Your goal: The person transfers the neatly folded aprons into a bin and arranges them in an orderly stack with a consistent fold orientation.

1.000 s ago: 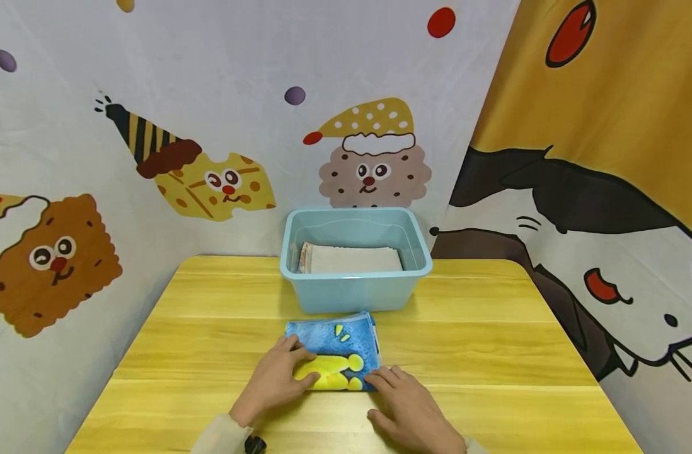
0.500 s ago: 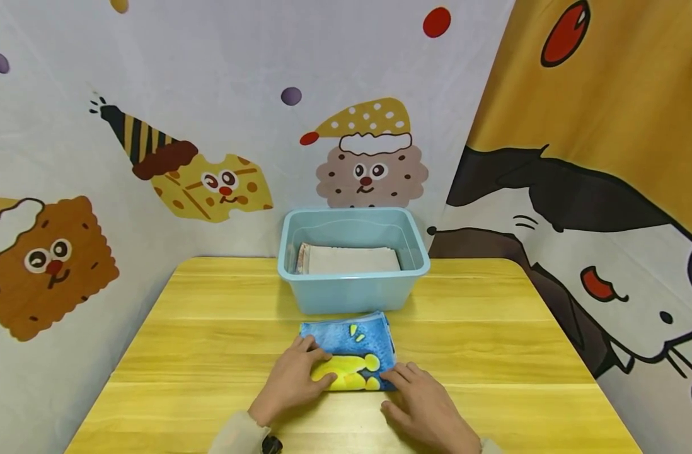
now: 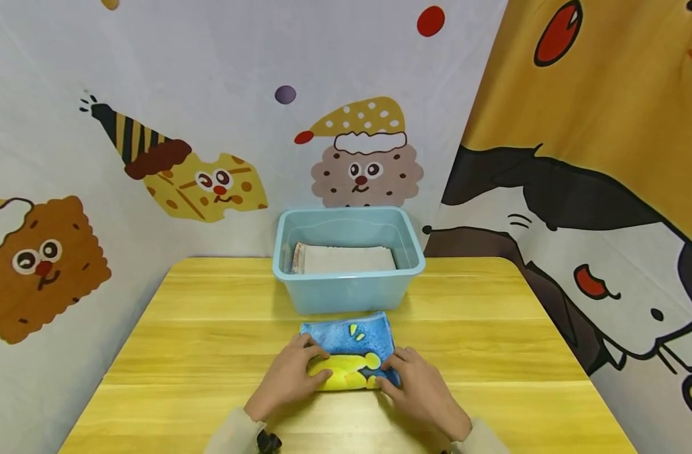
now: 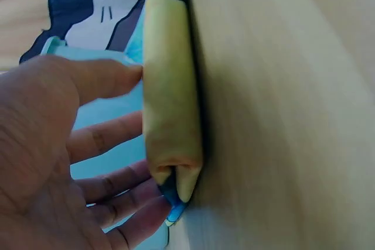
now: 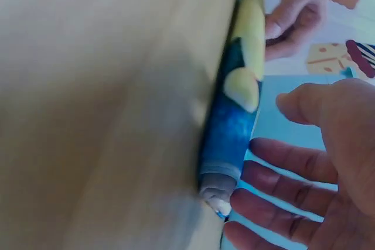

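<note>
A folded towel point(image 3: 351, 337), blue with a yellow print, lies flat on the wooden table in front of the bin. My left hand point(image 3: 289, 372) rests on its left part, thumb along the yellow area and fingers at the left edge. On the other side, my right hand point(image 3: 420, 384) touches the right edge with its fingertips, the thumb near the front right corner. Seen edge-on in the left wrist view, the towel point(image 4: 170, 80) is a thick fold with relaxed fingers point(image 4: 108, 136) against it. The right wrist view shows layered edges at the towel's point(image 5: 225, 139) end beside spread fingers.
Just behind the towel, a light blue plastic bin point(image 3: 348, 293) stands at the table's back edge. Inside it lies a folded whitish cloth point(image 3: 346, 260). The table point(image 3: 493, 340) extends to both sides, and a cartoon-printed curtain point(image 3: 210, 94) hangs behind it.
The towel has slid a little to the right with both hands. My right hand has come in closer, its thumb moving up to the towel's front right corner. The view has shifted slightly.
</note>
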{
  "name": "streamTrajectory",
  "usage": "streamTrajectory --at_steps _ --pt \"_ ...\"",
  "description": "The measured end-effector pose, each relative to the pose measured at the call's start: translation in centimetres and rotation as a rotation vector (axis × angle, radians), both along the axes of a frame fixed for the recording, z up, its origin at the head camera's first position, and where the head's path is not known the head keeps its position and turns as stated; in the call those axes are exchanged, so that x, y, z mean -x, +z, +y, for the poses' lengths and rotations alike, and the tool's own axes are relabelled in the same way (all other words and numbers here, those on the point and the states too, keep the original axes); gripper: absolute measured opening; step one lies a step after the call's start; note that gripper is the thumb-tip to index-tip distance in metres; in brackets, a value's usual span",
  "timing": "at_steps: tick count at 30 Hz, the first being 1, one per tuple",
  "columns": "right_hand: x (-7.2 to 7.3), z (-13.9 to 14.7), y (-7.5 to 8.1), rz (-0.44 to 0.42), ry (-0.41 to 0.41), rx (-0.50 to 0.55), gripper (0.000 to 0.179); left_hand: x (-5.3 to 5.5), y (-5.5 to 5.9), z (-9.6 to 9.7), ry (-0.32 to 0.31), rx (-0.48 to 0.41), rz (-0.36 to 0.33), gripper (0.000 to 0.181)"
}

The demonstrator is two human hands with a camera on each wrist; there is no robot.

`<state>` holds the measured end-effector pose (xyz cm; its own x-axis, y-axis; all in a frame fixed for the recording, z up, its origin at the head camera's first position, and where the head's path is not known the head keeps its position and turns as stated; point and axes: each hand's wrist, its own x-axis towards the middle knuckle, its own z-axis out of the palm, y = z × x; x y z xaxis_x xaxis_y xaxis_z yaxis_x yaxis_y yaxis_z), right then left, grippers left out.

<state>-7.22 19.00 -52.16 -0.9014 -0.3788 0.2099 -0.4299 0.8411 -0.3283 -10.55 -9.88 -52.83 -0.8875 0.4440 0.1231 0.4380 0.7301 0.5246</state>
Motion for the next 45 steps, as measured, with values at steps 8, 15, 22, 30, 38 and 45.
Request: streamTrajectory --at_steps 8,15,22,30,38,45 --pt "2.4 -0.1 0.9 -0.153 -0.156 0.068 0.029 0.6 0.7 -0.8 0.151 -0.144 -0.071 0.03" --pt "3.4 0.1 1.6 -0.381 -0.308 0.245 0.069 0.8 1.2 -1.3 0.318 -0.308 -0.243 0.058" --pt "4.4 -0.1 2.3 -0.586 -0.434 0.39 0.08 1.2 2.5 -1.3 0.425 -0.458 -0.504 0.067" --pt "5.0 -0.5 2.2 -0.707 -0.47 0.403 0.069 1.2 2.5 -1.1 0.439 -0.53 -0.634 0.07" --pt "5.1 -0.6 2.2 -0.688 -0.468 0.413 0.03 1.3 2.2 -1.5 0.453 -0.546 -0.614 0.067" --pt "5.4 -0.7 2.9 -0.717 -0.461 0.422 0.031 1.5 1.7 -1.8 0.454 -0.529 -0.632 0.068"
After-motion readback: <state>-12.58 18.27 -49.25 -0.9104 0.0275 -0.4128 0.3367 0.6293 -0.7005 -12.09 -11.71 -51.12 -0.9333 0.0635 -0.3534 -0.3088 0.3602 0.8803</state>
